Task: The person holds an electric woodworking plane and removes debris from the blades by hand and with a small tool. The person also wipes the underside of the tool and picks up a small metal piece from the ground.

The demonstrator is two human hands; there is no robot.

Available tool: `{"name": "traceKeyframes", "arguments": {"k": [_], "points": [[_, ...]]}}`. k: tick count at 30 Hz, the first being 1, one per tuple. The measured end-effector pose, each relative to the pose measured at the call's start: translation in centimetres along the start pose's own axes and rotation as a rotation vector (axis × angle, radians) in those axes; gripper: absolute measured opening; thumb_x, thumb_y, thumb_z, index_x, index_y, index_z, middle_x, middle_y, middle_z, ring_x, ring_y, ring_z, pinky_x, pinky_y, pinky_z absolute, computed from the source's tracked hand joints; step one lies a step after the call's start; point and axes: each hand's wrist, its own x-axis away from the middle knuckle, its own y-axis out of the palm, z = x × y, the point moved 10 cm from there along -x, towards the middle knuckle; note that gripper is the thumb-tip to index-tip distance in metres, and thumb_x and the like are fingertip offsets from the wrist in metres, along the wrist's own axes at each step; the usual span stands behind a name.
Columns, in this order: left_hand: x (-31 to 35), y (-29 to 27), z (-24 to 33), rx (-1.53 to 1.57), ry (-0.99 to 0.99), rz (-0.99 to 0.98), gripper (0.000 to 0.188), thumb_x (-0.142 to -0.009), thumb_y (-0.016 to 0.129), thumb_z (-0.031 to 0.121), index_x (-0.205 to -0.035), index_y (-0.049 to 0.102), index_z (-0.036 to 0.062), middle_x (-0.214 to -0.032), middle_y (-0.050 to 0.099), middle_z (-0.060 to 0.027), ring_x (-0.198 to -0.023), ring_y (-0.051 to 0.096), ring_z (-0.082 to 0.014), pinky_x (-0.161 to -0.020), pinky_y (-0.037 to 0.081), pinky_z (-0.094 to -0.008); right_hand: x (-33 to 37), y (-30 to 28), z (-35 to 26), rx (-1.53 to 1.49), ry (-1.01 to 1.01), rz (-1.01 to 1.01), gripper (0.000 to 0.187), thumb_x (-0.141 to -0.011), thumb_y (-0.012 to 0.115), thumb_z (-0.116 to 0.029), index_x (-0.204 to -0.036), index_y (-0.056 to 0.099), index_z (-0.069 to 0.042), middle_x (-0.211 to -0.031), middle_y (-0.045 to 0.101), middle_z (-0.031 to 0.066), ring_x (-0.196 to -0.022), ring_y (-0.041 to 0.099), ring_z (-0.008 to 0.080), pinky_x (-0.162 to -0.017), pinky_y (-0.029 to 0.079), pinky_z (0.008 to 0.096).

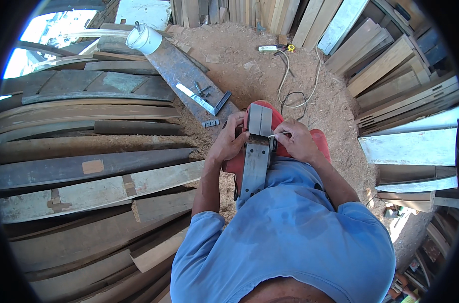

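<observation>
An electric hand planer lies upside down across my lap, its grey metal sole and the dark blade slot facing up. My left hand is closed around the planer's left side, with the thumb near the blade slot. On the opposite side my right hand pinches a thin metal tool, perhaps a small wrench. That tool's tip reaches the side of the planer beside the slot. Red cloth shows around my legs. The planer's underside is hidden.
Ahead to the left, a long board carries a white bucket, a try square and small metal parts. A tape measure and a pale cable lie on the sawdust-covered ground. Stacked planks flank me.
</observation>
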Motion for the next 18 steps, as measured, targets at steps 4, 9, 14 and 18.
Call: {"name": "traceKeyframes", "arguments": {"k": [4, 9, 14, 18], "points": [[1.5, -1.7, -2.2, 0.051, -0.112, 0.199, 0.051, -0.11, 0.046, 0.025, -0.153, 0.027, 0.0039, -0.144, 0.054, -0.0248, -0.131, 0.054, -0.0297, -0.111, 0.042, -0.0411, 0.4, 1.7, -1.4, 0.127, -0.055, -0.048, 0.009, -0.089, 0.07, -0.015, -0.095, 0.067, -0.008, -0.091, 0.06, 0.0108, -0.092, 0.06, 0.0311, -0.085, 0.049, 0.0433], [2.0, -1.8, -3.1, 0.171, -0.121, 0.222, 0.056, -0.111, 0.041, 0.04, -0.152, 0.028, 0.0042, -0.139, 0.057, -0.0243, -0.126, 0.057, -0.0294, -0.106, 0.046, -0.0404, 0.3, 2.6, -1.4, 0.212, -0.069, -0.132, 0.01, -0.09, 0.069, -0.015, -0.096, 0.066, -0.008, -0.092, 0.058, 0.0103, -0.094, 0.06, 0.031, -0.085, 0.048, 0.0444], [1.6, -1.6, -2.9, 0.268, -0.123, 0.228, 0.056, -0.111, 0.041, 0.042, -0.151, 0.03, 0.0035, -0.137, 0.058, -0.0235, -0.123, 0.059, -0.0286, -0.102, 0.049, -0.0396, 0.7, 3.5, -1.6, 0.063, 0.007, -0.099, 0.01, -0.089, 0.069, -0.012, -0.096, 0.065, -0.006, -0.09, 0.059, 0.0115, -0.091, 0.061, 0.0316, -0.083, 0.049, 0.0437], [1.8, -1.5, -2.2, 0.295, -0.126, 0.234, 0.056, -0.112, 0.04, 0.042, -0.15, 0.031, 0.0031, -0.136, 0.058, -0.0233, -0.122, 0.06, -0.0285, -0.101, 0.049, -0.0398, 0.8, 2.8, -2.4, -0.231, 0.105, -0.174, 0.009, -0.089, 0.069, -0.008, -0.096, 0.064, -0.004, -0.088, 0.06, 0.0125, -0.089, 0.061, 0.0319, -0.082, 0.049, 0.0433]]}}
